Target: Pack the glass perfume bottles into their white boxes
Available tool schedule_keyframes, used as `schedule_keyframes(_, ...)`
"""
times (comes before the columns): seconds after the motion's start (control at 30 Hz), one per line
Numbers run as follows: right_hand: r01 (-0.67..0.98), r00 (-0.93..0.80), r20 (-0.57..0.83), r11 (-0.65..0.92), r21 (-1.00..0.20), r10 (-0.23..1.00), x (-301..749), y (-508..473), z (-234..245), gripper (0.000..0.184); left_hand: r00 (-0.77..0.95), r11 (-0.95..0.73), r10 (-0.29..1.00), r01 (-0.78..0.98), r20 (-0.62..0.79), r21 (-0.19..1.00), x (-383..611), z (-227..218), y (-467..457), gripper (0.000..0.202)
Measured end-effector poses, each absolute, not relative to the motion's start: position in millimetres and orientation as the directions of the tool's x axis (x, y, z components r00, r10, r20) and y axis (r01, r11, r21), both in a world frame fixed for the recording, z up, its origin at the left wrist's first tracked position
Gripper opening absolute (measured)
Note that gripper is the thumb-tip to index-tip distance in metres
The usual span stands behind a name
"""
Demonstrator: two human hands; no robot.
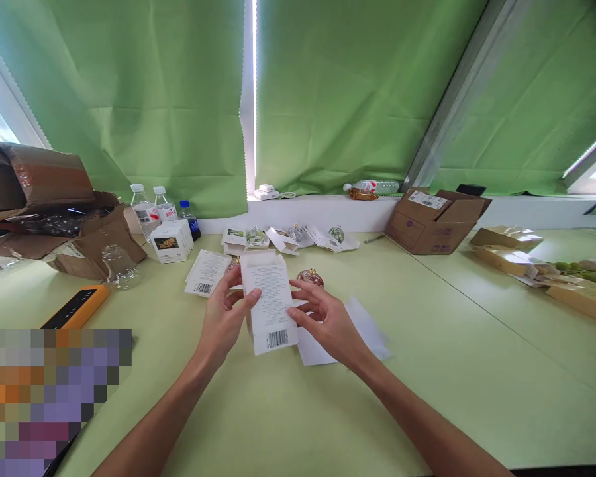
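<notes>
White barcoded carton (pixel 269 305) pinched btwn both hands, mid-worktop (pixel 427 417), long axis running fwd-back w/ slight tilt, barcode end toward body. L hand (pixel 222 319): fingers (pixel 243 298) spread, gripping carton's left edge. R hand (pixel 328 324): fingers (pixel 300 311) partly curled, pressing right edge. Neither hand clearly nearer, approx equal reach on each side. Loose white paper sheet (pixel 342 334) just under R hand. Round glass ornament (pixel 310 278) w/ gold top just past R fingers. Second barcoded carton (pixel 207 273) lying flat beyond L hand. Cardboard box (pixel 432 222) well off to the right.
</notes>
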State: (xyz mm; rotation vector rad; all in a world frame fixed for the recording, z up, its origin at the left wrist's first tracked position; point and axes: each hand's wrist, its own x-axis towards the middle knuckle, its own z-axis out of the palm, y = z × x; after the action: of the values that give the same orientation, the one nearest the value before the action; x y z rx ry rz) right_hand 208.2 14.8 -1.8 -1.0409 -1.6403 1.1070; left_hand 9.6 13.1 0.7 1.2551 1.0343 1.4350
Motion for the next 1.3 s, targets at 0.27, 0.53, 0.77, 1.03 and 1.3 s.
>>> schedule_keyframes(0.27,0.284,-0.261,0.288,0.358,-0.889,0.921,207.8,18.3,-8.1,0.048,0.212,-0.108,0.965,-0.224,0.157,0.969,12.9,2.7,8.4,0.046)
schedule_keyframes(0.53,0.213,-0.403,0.242,0.348,-0.913,0.883,204.8,11.1,0.0,0.062,0.263,-0.072,0.957,-0.195,0.124,0.978,11.7,8.4,7.5,0.05)
schedule_keyframes(0.77,0.158,-0.5,0.185,0.299,-0.941,0.846,202.7,5.5,2.3,0.069,0.3,-0.052,0.948,-0.197,0.111,0.979,16.4,3.6,5.3,0.049)
schedule_keyframes(1.03,0.048,-0.473,0.179,0.228,-0.973,0.863,205.4,8.3,10.1,0.041,0.226,-0.033,0.972,-0.16,0.07,0.987,10.4,3.2,8.8,0.053)
schedule_keyframes(1.3,-0.045,-0.297,0.167,0.161,-0.986,0.94,210.2,18.1,1.9,0.051,0.165,-0.064,0.982,-0.195,0.097,0.979,9.4,-2.2,13.3,0.064)
